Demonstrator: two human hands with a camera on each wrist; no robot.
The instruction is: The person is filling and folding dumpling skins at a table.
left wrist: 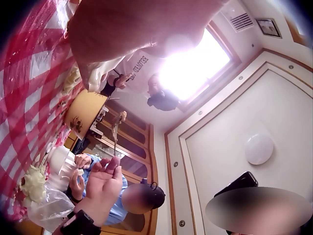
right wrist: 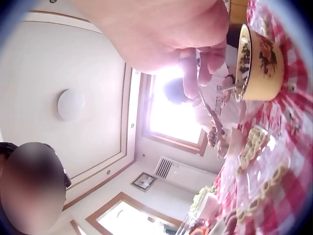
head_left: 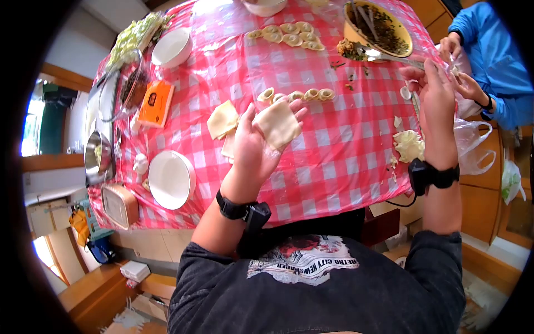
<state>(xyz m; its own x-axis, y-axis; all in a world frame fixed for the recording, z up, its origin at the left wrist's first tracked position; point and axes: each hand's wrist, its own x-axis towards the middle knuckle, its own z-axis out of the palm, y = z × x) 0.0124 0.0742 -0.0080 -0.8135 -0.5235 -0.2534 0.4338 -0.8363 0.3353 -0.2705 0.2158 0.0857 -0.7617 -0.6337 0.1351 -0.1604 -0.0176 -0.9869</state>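
Note:
My left hand (head_left: 249,150) is palm up over the front of the table, a square dough wrapper (head_left: 279,126) lying flat across its palm and fingers. More wrappers (head_left: 222,120) lie beside it on the tablecloth. Out to the right, my right hand (head_left: 436,100) grips a metal spoon (head_left: 410,61) by its handle. A clump of chopped filling (head_left: 349,49) sits on the spoon's end, next to the yellow enamel bowl (right wrist: 266,73) of dark green filling. Folded dumplings stand in two groups, one farther back (head_left: 290,37) and one nearer (head_left: 318,94).
White bowls (head_left: 172,181), an orange packet (head_left: 156,104), a metal bowl (head_left: 93,167) and a lidded box (head_left: 119,207) line the left side. Cabbage leaves (head_left: 409,146) lie at right. A person in blue (head_left: 495,61) works at the right edge; another person (right wrist: 212,95) is across the table.

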